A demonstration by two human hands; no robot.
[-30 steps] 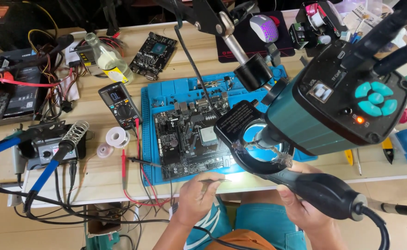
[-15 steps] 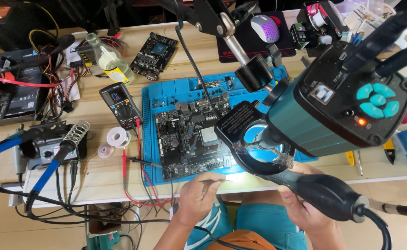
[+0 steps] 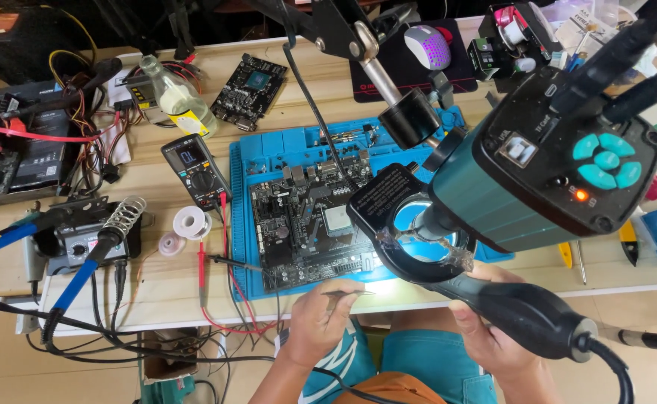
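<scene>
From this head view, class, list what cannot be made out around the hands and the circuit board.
- Circuit board: its right part is hidden behind the microscope and ring light.
- Right hand: its fingers are covered by the black hot-air handle.
- Tweezers in the left hand: too small to tell whether the tip holds anything.

L hand (image 3: 321,318) fingers pinched shut, palm down; R hand (image 3: 493,337) fist-gripped, forearms angled inward.

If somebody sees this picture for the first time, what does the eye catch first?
First the big teal microscope camera at the right, over a ring light. Below, the right hand grips a black hot-air handle; the left hand holds tweezers beside the dark circuit board on the blue mat.
</scene>
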